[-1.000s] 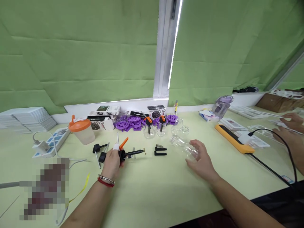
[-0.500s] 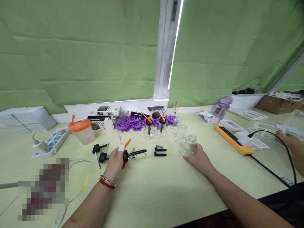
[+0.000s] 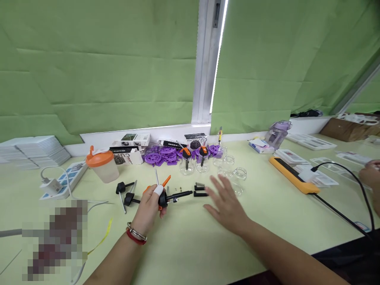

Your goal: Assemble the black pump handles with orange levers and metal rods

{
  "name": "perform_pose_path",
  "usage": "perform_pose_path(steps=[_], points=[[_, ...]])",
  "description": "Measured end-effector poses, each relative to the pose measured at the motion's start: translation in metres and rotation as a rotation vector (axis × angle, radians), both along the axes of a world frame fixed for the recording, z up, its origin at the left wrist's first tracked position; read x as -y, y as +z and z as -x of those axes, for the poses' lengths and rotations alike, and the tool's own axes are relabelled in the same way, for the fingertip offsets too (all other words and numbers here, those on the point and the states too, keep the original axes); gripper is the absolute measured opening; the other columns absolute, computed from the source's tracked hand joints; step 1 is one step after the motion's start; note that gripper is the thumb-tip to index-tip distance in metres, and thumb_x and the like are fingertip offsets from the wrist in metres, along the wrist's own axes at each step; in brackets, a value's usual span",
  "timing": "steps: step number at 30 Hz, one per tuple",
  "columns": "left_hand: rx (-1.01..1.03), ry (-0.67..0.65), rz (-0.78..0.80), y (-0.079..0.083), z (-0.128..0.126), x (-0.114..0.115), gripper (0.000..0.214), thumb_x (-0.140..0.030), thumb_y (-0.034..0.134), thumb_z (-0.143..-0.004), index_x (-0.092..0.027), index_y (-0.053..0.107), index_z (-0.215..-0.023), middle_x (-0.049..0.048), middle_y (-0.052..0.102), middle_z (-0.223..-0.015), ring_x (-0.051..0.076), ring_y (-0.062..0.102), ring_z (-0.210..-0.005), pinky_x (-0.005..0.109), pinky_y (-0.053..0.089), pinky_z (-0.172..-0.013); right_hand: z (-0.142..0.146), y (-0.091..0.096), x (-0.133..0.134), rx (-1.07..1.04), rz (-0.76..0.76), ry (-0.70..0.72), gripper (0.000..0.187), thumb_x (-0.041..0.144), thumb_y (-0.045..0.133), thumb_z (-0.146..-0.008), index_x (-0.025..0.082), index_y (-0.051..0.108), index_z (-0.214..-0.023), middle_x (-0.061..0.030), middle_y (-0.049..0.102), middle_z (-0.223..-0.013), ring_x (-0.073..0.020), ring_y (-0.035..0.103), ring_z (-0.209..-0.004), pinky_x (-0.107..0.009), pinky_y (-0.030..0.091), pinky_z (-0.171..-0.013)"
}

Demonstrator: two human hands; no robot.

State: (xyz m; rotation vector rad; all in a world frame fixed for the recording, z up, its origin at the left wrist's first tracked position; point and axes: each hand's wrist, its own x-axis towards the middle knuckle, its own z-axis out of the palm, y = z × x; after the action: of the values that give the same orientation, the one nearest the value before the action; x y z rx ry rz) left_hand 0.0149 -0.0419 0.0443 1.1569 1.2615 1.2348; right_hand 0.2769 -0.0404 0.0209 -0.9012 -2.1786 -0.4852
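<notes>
My left hand (image 3: 151, 208) is closed round a black pump part with an orange lever (image 3: 173, 196), holding it just above the table; its forefinger wears a white cot. My right hand (image 3: 227, 204) hovers open with fingers spread, close to two small black parts and a spring (image 3: 200, 190). A clear glass jar (image 3: 239, 176) stands upright just beyond my right hand, apart from it. Two more black stemmed parts (image 3: 126, 192) lie left of my left hand.
At the back stand an orange-lidded cup (image 3: 102, 164), small boxes (image 3: 130, 148), purple plastic wheels (image 3: 163, 154), two jars with orange pumps (image 3: 192, 160) and empty jars. A power strip (image 3: 65, 178) lies left; an orange device (image 3: 292, 174) with a black cable right. Another person's hand (image 3: 371, 174) shows far right.
My right hand let go of the glass jar, left it standing, and moved left toward the small black parts. My left hand lifted the pump part slightly rightward.
</notes>
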Motion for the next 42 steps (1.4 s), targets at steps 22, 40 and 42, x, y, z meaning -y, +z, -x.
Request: perform_pose_path(steps=[22, 40, 42], points=[[-0.461, -0.159, -0.031, -0.004, -0.004, 0.004, 0.032, -0.038, 0.068, -0.068, -0.019, 0.056, -0.091, -0.0043, 0.054, -0.063, 0.012, 0.051, -0.054, 0.025, 0.042, -0.051, 0.065, 0.007, -0.021, -0.758, 1.64, 0.202, 0.025, 0.022, 0.058, -0.078, 0.016, 0.05, -0.1, 0.0032, 0.055, -0.062, -0.0082, 0.039, -0.05, -0.022, 0.029, -0.05], [-0.762, -0.104, -0.223, -0.038, -0.001, 0.022, 0.031, -0.042, 0.045, -0.085, -0.017, 0.063, -0.083, 0.0027, 0.058, -0.065, 0.018, 0.051, -0.062, 0.029, 0.04, -0.06, 0.077, -0.025, -0.02, -0.763, 1.351, 0.203, 0.024, 0.018, 0.055, -0.076, 0.02, 0.05, -0.099, 0.0022, 0.059, -0.068, -0.0137, 0.052, -0.064, -0.027, 0.04, -0.064], [-0.828, -0.092, -0.255, -0.041, -0.003, 0.023, 0.032, -0.043, 0.043, -0.087, -0.017, 0.06, -0.078, 0.0027, 0.056, -0.065, 0.018, 0.051, -0.061, 0.029, 0.04, -0.059, 0.077, -0.023, -0.02, -0.764, 1.361, 0.205, 0.026, 0.017, 0.055, -0.075, 0.02, 0.049, -0.1, 0.0027, 0.059, -0.067, -0.0134, 0.051, -0.062, -0.026, 0.04, -0.061]])
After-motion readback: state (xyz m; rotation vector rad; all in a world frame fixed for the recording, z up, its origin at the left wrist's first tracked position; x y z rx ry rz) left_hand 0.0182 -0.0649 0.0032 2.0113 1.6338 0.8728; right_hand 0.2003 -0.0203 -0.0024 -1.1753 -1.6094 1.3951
